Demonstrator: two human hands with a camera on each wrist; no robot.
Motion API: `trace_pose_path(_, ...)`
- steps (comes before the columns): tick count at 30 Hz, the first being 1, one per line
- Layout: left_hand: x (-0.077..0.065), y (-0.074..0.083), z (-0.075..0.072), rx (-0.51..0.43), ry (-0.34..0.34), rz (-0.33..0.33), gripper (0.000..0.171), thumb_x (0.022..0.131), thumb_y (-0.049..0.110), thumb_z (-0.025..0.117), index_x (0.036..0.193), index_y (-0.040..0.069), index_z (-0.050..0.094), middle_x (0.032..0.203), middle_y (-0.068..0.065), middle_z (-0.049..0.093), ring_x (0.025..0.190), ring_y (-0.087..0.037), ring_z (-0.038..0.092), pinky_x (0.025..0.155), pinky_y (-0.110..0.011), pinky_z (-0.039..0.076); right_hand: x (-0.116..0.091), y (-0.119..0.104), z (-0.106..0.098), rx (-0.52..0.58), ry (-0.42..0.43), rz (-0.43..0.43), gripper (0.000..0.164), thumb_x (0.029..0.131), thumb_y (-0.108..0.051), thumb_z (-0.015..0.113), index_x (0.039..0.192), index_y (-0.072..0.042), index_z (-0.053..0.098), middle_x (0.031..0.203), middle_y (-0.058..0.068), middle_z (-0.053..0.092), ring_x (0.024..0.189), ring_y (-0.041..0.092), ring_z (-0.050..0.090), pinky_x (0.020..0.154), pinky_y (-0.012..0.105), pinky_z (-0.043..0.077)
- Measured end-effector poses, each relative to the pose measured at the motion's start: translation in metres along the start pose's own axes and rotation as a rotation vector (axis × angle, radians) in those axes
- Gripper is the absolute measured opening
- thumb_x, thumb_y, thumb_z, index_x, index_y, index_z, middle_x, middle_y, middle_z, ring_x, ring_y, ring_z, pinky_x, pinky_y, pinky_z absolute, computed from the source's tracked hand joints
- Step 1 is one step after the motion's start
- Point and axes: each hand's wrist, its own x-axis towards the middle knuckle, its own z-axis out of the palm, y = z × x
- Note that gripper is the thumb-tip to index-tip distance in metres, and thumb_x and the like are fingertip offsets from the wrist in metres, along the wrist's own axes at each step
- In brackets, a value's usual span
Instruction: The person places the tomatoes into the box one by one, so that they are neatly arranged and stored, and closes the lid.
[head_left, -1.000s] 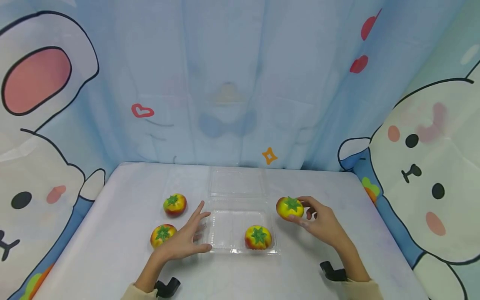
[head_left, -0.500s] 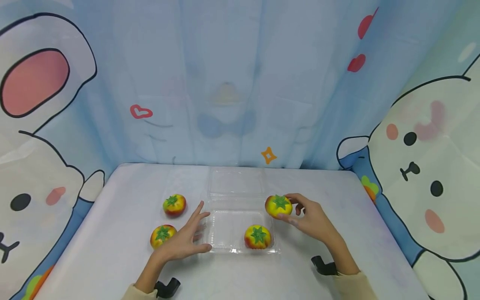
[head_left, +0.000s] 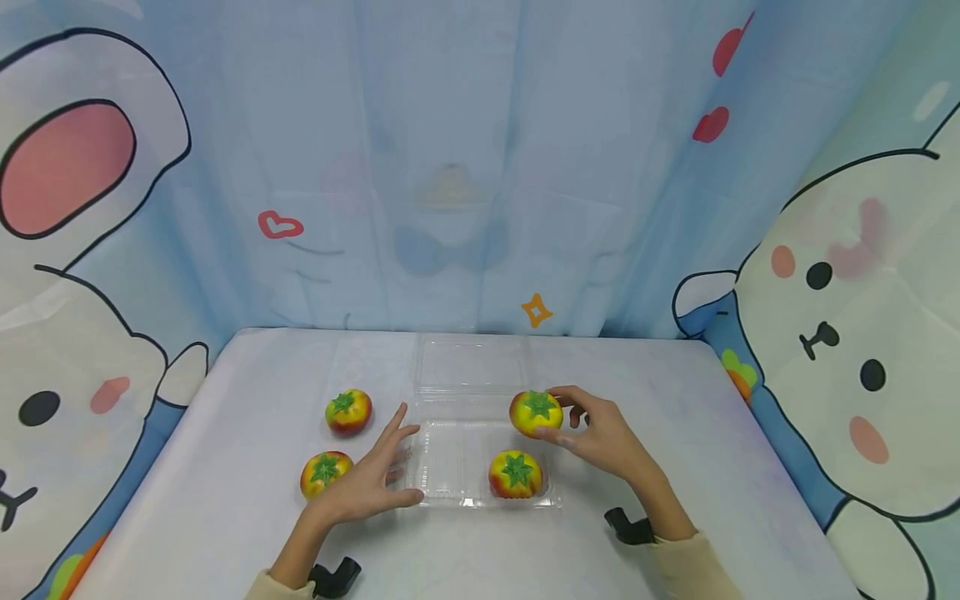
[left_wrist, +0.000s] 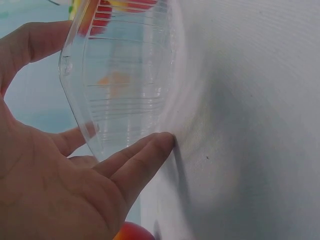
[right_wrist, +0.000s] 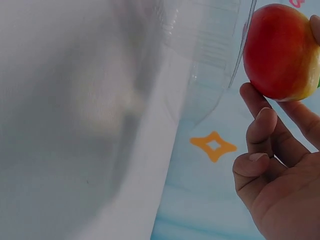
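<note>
My right hand (head_left: 596,433) pinches a red-and-yellow fruit with a green star-shaped top (head_left: 536,413) between thumb and fingertips. It holds the fruit above the back right part of a clear plastic clamshell box (head_left: 450,467); in the right wrist view the fruit (right_wrist: 277,52) is level with the box's rim. A similar fruit (head_left: 515,474) sits inside, at the front right. At the box's left side, my left hand (head_left: 363,487) spreads its fingers. In the left wrist view its fingers (left_wrist: 142,160) lie against the box wall (left_wrist: 125,95).
Two more such fruits stand left of the box, one farther back (head_left: 348,412) and one (head_left: 326,472) partly behind the left hand. The box's lid (head_left: 474,364) lies folded back on the white-covered table (head_left: 255,400). A patterned blue curtain (head_left: 450,167) hangs behind the table.
The right hand has moved left with its fruit, from beside the box to over its back right part. The left hand and the other fruits stay in place.
</note>
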Motion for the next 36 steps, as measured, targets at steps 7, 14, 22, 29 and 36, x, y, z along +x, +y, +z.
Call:
trace_pose_path(7, 0.0, 0.0, 0.001, -0.009, 0.003, 0.009, 0.095, 0.091, 0.023, 0.078, 0.167, 0.008, 0.023, 0.18, -0.01, -0.017, 0.156, -0.056, 0.032, 0.119, -0.061, 0.044, 0.005, -0.003, 0.012, 0.034, -0.038, -0.007, 0.064, 0.081, -0.05, 0.089, 0.134, -0.019, 0.068, 0.114, 0.0, 0.073, 0.09, 0.016, 0.054, 0.068, 0.023, 0.047)
trace_pose_path(14, 0.0, 0.001, 0.0, 0.002, 0.003, -0.006, 0.096, 0.09, 0.024, 0.079, 0.167, 0.009, 0.023, 0.18, -0.009, -0.017, 0.156, -0.055, 0.032, 0.119, -0.06, 0.044, 0.008, -0.002, 0.021, 0.033, -0.061, -0.015, 0.065, 0.08, -0.049, 0.09, 0.133, -0.017, 0.07, 0.118, -0.001, 0.073, 0.09, 0.017, 0.055, 0.065, 0.024, 0.046)
trace_pose_path(22, 0.001, 0.0, 0.001, 0.021, 0.012, -0.02, 0.096, 0.089, 0.025, 0.079, 0.167, 0.01, 0.025, 0.18, -0.009, -0.016, 0.157, -0.053, 0.033, 0.118, -0.058, 0.046, 0.011, -0.004, 0.025, 0.002, -0.074, -0.053, 0.063, 0.081, -0.048, 0.09, 0.132, -0.015, 0.072, 0.112, -0.003, 0.071, 0.086, 0.016, 0.054, 0.064, 0.023, 0.044)
trace_pose_path(29, 0.001, -0.002, 0.0, 0.028, 0.01, -0.004, 0.096, 0.09, 0.025, 0.079, 0.167, 0.009, 0.024, 0.18, -0.009, -0.016, 0.156, -0.053, 0.034, 0.118, -0.058, 0.046, 0.011, -0.004, 0.028, -0.007, -0.084, -0.057, 0.064, 0.083, -0.049, 0.088, 0.134, -0.014, 0.071, 0.114, -0.001, 0.073, 0.087, 0.019, 0.055, 0.064, 0.023, 0.044)
trace_pose_path(36, 0.001, -0.002, 0.001, 0.026, 0.008, -0.006, 0.096, 0.09, 0.026, 0.079, 0.167, 0.009, 0.025, 0.18, -0.008, -0.016, 0.156, -0.052, 0.034, 0.119, -0.058, 0.045, 0.011, -0.004, 0.03, 0.003, -0.062, -0.069, 0.064, 0.083, -0.046, 0.089, 0.136, -0.015, 0.07, 0.121, 0.0, 0.075, 0.087, 0.02, 0.055, 0.068, 0.023, 0.045)
